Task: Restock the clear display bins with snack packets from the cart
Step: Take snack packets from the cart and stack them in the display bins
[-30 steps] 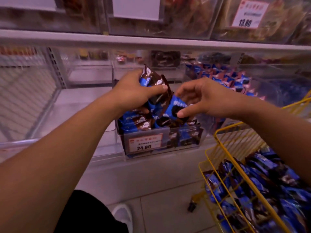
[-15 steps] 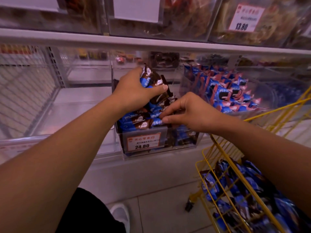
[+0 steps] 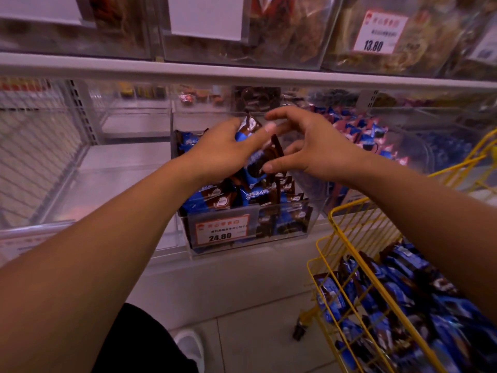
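Head view: the left hand (image 3: 223,149) grips a bunch of blue-and-brown snack packets (image 3: 254,146) above the clear display bin (image 3: 290,232), its fingers curled round the far side of the bunch and its thumb (image 3: 262,133) stretched flat across the near side. One packet end sticks up above the knuckles. The right hand (image 3: 320,146) is held just beside the bunch with its fingers spread and loosely arched; its thumb tip (image 3: 271,166) touches the lower packet of the bunch, while its index finger (image 3: 282,113) reaches over the top, close to the left thumb. Whether the right fingers press the far side of the packets cannot be told, since the bunch hides them.

The bin beneath is heaped with more of the same packets and carries a price label reading 24.80 (image 3: 222,228) on its front wall. To the right a neighbouring bin (image 3: 419,154) holds blue-and-pink packets. At the lower right, the yellow wire cart (image 3: 330,211) is filled with blue-and-brown packets.
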Motion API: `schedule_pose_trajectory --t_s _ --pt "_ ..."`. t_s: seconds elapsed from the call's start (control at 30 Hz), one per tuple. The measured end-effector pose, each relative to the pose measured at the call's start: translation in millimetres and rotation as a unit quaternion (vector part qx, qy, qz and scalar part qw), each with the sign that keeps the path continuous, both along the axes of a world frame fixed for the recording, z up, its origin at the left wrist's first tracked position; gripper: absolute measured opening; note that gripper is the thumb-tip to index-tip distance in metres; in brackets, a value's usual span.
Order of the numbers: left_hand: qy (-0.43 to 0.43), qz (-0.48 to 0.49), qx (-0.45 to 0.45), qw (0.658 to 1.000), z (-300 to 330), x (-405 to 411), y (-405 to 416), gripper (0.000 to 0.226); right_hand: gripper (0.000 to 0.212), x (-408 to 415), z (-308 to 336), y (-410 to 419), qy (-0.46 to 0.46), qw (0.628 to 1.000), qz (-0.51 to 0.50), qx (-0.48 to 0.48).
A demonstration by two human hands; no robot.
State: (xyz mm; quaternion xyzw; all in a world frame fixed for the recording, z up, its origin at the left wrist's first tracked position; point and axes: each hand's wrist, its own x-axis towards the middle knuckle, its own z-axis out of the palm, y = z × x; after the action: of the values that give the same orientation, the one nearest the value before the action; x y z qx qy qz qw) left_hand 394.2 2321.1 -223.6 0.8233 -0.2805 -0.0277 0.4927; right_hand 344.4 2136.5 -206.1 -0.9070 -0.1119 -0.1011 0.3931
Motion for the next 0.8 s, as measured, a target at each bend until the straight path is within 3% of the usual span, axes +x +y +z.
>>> schedule_pose_trajectory --t_s 0.13,0.27,0.4,0.5,0.57,0.67,0.8 --pt "0.006 -0.002 0.001 1.000 1.1 -2.4 -5.8 0.072 0.094 3.8 1.9 -1.1 0.019 0.997 0.072 -0.016" --pt "0.121 0.071 -0.054 0.989 2.0 1.4 -13.9 0.116 0.079 3.1 -0.5 -4.8 0.045 0.995 0.086 0.020" --pt "0.143 0.147 -0.134 0.970 6.2 7.0 -13.0 0.101 0.054 3.9 0.7 -16.8 0.019 0.999 0.045 0.013" --pt "-0.070 0.150 0.013 0.986 -2.1 13.3 -4.7 0.058 0.053 5.8 7.4 -28.4 -0.019 0.998 -0.011 -0.055" --pt "-0.153 0.083 0.164 0.971 -12.8 13.6 -6.7 0.053 0.055 7.9 12.3 -33.8 -0.061 0.988 -0.050 -0.136" --pt "-0.117 -0.022 0.380 0.917 -27.5 11.0 -20.3 0.077 0.053 13.5 15.0 -37.0 -0.075 0.975 -0.069 -0.198" --pt "-0.036 -0.036 0.472 0.880 -29.7 16.0 -24.7 0.076 0.054 36.1 13.8 -35.1 -0.073 0.956 -0.076 -0.274"
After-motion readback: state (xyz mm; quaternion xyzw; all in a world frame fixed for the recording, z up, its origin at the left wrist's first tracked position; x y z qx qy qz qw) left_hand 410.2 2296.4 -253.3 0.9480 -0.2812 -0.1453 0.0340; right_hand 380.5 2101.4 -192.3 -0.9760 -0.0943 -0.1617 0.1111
